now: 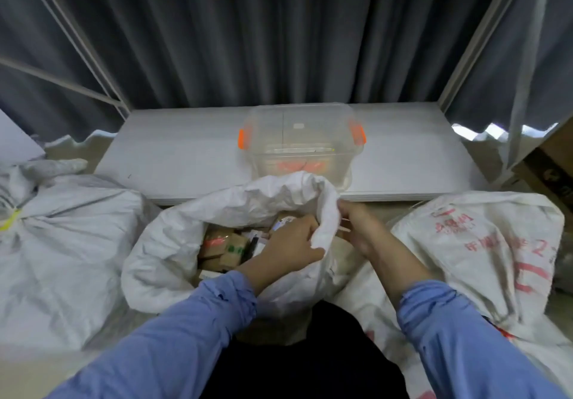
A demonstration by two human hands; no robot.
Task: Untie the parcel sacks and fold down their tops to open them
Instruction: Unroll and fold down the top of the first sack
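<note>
An open white woven sack (173, 243) stands in the middle, its mouth wide and several small cardboard parcels (223, 248) showing inside. My left hand (290, 245) grips the sack's right rim from the inside. My right hand (356, 225) pinches the same rim from the outside, and the fabric stands up in a fold between the two hands. On the left lies a second white sack (68, 237), its neck still tied with a yellow tie (9, 222). On the right a third white sack (483, 243) with red print lies slumped.
A low white shelf board (186, 150) runs behind the sacks with a clear plastic box (300, 141) with orange latches on it. Grey curtains hang behind white rack posts. A cardboard box (552, 163) stands at the far right.
</note>
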